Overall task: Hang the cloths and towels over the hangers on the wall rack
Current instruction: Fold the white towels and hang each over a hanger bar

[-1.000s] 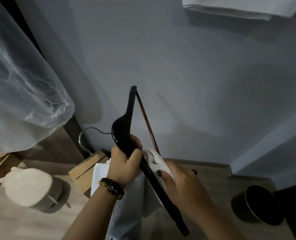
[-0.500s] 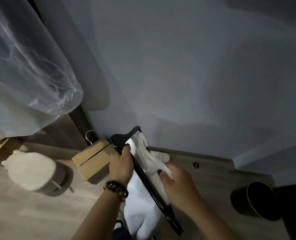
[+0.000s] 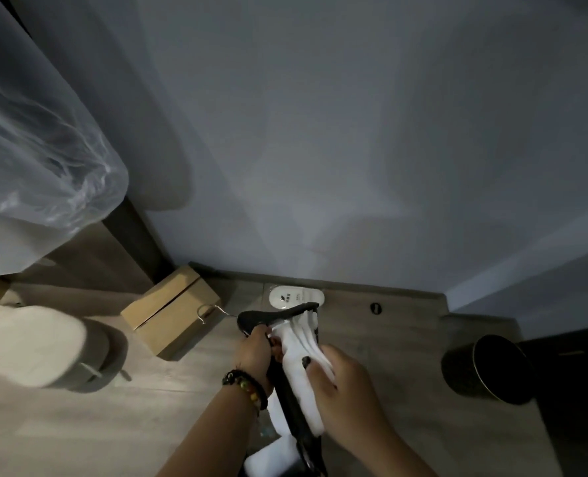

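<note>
Hands work low over the floor [image 3: 79, 425]: left hand [image 3: 254, 352] grips the black hanger [image 3: 275, 316], right hand [image 3: 340, 383] seemingly pinches the white cloth [image 3: 302, 342] draped across it, right of the cardboard box [image 3: 172, 311].

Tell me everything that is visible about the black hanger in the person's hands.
The black hanger looks like glossy dark plastic or lacquered wood, with a broad curved shoulder and a thin silver wire hook pointing left toward the cardboard box. It is held low above the wooden floor, lying almost flat, one end toward the wall. The left hand grips its body near the hook. A white cloth is draped and bunched over it, and the right hand holds that cloth against it.
</note>
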Demonstrator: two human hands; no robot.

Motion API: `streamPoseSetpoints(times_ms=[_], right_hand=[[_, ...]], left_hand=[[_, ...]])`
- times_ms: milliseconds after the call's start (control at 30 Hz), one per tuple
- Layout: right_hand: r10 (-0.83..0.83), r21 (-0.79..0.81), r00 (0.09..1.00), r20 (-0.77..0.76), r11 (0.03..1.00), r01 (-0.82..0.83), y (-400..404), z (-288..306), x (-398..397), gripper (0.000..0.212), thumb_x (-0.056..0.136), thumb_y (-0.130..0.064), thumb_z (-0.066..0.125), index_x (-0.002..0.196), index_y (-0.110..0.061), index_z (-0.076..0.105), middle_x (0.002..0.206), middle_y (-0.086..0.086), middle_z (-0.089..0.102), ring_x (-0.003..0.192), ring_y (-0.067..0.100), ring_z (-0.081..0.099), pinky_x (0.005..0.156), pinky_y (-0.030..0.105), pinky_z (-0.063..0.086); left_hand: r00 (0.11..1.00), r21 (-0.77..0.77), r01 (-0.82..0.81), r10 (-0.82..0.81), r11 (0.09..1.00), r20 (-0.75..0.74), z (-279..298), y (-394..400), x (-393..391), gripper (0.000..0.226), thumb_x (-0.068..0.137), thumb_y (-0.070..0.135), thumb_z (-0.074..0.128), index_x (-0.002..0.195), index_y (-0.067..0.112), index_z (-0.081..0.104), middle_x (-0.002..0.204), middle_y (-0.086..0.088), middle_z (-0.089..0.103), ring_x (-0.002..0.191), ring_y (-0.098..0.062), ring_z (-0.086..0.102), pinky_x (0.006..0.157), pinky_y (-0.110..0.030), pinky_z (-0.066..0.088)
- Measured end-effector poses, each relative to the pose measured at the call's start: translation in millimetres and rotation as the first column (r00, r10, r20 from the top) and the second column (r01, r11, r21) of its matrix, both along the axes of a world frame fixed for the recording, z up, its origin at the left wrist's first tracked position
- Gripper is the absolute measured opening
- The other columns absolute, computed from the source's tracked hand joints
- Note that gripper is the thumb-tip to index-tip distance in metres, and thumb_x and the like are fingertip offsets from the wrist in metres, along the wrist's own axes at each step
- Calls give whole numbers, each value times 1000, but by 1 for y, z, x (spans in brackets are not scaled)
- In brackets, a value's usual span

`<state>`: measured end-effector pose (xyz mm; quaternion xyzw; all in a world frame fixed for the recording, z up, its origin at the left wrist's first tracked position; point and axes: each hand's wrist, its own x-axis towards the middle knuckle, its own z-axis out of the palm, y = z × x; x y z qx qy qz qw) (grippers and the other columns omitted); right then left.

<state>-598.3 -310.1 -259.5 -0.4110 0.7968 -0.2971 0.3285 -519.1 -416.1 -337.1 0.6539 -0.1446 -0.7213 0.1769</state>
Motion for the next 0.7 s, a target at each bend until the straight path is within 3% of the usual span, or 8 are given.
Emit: streamPoseSetpoints(times_ms=[100, 233, 367, 500, 533, 600, 700], right_hand=[[-83, -23, 996, 20, 996, 83, 5, 0, -4, 40, 94, -18, 52, 63, -34, 32, 55, -11, 39, 51, -5, 44, 52, 14, 34], [-209, -127, 975, 74, 968, 217, 8, -3, -6, 36, 91, -21, 57, 60, -23, 40, 52, -14, 49, 49, 5, 41, 49, 16, 30], [-357, -194, 916, 186, 900, 390, 3, 7, -19, 35, 86, -34, 55, 63, -7, 50, 53, -4, 43, 50, 7, 38, 49, 26, 30], [-381, -279, 868, 317, 838, 469, -8, 43, -38, 40, 79, -39, 54, 79, 0, 62, 67, 20, 59, 60, 18, 52, 55, 32, 39], [-358, -311, 871, 336, 831, 461, -9, 52, -39, 37, 79, -38, 54, 81, -2, 63, 72, 23, 60, 62, 19, 54, 56, 33, 41], [-310, -370, 872, 378, 813, 449, -7, 70, -40, 29, 81, -36, 54, 83, -9, 64, 75, 23, 61, 64, 20, 55, 57, 34, 42], [-255, -433, 855, 451, 776, 459, 7, 89, -42, 19, 82, -34, 56, 84, -19, 69, 71, 11, 66, 66, 19, 60, 58, 35, 47]], left_hand=[[1000, -26, -3, 4, 1000, 16, -6, -1, -5, 33, 96, 18, 44, 66, 9, 50, 53, -5, 48, 50, -20, 44, 53, -30, 39], [997, -50, 2, 2, 999, 72, -18, 0, -6, 40, 97, 12, 39, 58, 9, 43, 38, -1, 41, 46, -20, 37, 48, -28, 32], [968, -173, 151, -111, 973, 224, -29, -5, -1, 31, 95, 27, 48, 72, 8, 54, 57, -6, 52, 55, -24, 48, 57, -30, 40], [973, -247, 151, -99, 957, 209, -25, -15, -1, 22, 94, 19, 49, 76, 7, 54, 58, -11, 52, 47, -22, 45, 47, -27, 38], [962, -260, 172, -105, 950, 253, -27, -18, -2, 21, 93, 22, 50, 87, 3, 58, 69, -17, 60, 54, -28, 53, 50, -31, 44], [930, -278, 209, -103, 938, 352, -43, -27, -3, 40, 87, 29, 50, 110, -1, 60, 101, -26, 67, 81, -40, 64, 71, -46, 56], [882, -344, 277, -96, 897, 461, -13, -34, -9, 43, 88, 24, 50, 120, -4, 58, 121, -26, 61, 109, -42, 57, 95, -42, 46]])
